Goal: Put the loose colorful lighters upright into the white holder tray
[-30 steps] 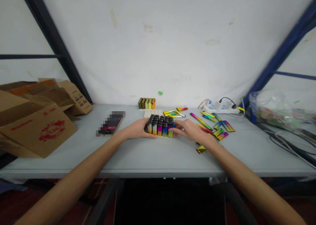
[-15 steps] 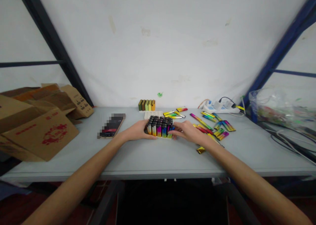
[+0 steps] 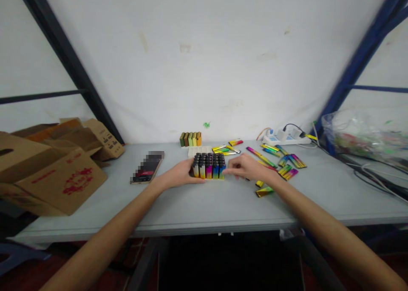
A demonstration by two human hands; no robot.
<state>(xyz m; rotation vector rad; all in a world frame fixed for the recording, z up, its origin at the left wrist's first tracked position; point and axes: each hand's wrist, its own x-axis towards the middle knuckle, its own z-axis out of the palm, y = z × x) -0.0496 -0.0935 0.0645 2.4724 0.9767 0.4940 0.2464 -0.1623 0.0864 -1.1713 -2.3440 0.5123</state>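
A block of black-topped lighters [image 3: 209, 172] stood upright on a grey table [image 3: 191, 206]. The left hand [image 3: 182, 172] clasped the block's left end, thumb stretched along its front, fingers mostly hidden. The right hand [image 3: 246, 166], fingers curled, was at the block's right front corner; whether it pinched a lighter could not be told. Shiny loose pieces [image 3: 261, 157] lay scattered right of the block, a pale tray [image 3: 199, 150] just behind it, a phone [image 3: 147, 172] to its left
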